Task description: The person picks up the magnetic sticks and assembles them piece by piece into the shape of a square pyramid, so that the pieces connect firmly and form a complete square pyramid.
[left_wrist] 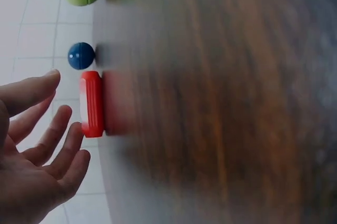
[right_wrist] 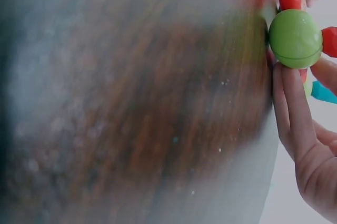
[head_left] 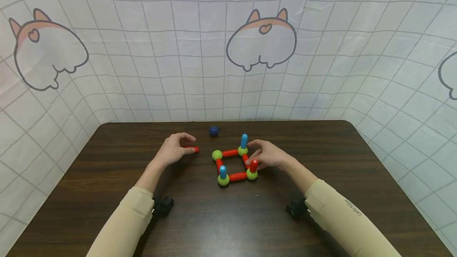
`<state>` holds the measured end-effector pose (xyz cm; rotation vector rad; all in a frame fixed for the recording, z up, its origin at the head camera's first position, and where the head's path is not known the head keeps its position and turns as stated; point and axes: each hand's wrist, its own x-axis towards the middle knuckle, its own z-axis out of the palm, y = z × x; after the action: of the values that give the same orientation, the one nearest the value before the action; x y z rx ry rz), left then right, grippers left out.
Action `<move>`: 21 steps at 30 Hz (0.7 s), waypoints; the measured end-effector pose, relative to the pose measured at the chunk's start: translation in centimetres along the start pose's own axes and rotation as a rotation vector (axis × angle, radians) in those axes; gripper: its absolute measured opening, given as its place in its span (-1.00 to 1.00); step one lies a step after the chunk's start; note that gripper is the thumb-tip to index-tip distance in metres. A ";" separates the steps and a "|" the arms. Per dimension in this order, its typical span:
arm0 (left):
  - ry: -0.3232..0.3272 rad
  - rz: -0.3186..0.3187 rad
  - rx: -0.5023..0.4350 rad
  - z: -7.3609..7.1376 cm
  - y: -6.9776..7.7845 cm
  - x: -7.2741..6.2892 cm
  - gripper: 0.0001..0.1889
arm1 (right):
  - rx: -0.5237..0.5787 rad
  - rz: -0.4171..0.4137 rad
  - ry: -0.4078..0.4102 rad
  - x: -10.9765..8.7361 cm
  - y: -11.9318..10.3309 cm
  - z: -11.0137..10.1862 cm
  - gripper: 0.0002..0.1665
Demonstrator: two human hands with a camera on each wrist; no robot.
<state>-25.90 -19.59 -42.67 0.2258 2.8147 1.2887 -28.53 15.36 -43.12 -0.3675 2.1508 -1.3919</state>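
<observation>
On the table lies a loose red rod (left_wrist: 92, 105), with my left hand (head_left: 173, 150) right beside it. In the left wrist view its fingers are loosely bent, with the thumb apart and the little-finger side close to the rod. A square frame (head_left: 237, 177) of red rods and green balls lies to the right. Two blue rods (head_left: 244, 141) and a short red rod (head_left: 254, 165) stand up from three of its balls. My right hand (head_left: 269, 154) holds the frame's right side, fingers and thumb about the near right green ball (right_wrist: 296, 38) and the rod behind.
A dark blue ball (head_left: 214, 131) rests near the table's far edge, behind the frame. The brown wooden table (head_left: 207, 217) ends at a white gridded curtain (head_left: 178, 58) on the back and sides.
</observation>
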 end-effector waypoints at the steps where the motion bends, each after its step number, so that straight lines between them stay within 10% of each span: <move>1: -0.007 -0.007 0.009 0.0 -0.2 0.1 -0.61 | -0.005 -0.004 -0.002 0.0 0.0 0.0 -0.14; 21: -0.158 0.031 0.219 0.0 0.0 2.3 -0.72 | -0.024 -0.012 0.017 -0.8 0.1 0.6 -0.08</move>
<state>-28.18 -19.20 -42.59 0.3629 2.8217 0.9194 -27.51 15.42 -43.16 -0.3791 2.1840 -1.3813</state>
